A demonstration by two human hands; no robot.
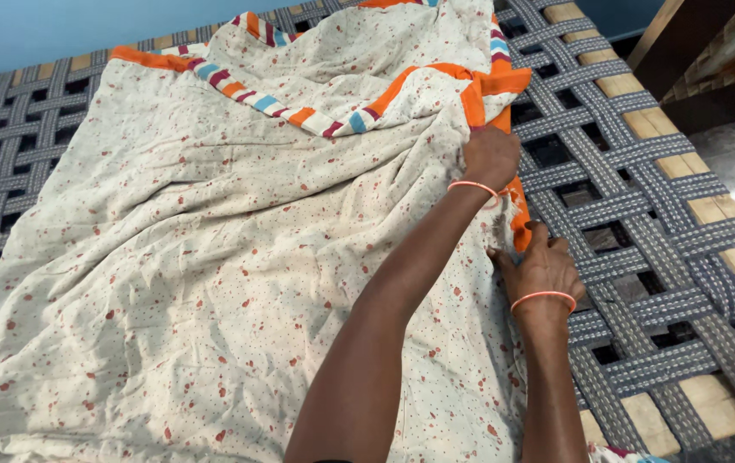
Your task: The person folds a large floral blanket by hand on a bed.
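There is one cloth (213, 257), cream with small red spots, and it has one orange border and one striped border of many colours; there is one woven cot (633, 197) under it, made of grey straps on one wooden frame; two hands are in view, one left hand (491, 156) and one right hand (542, 267), and both touch the edge of the cloth; each wrist carries one thin orange bangle, so there are two bangles (473, 185) in all; one blue wall (33, 30) stands behind.
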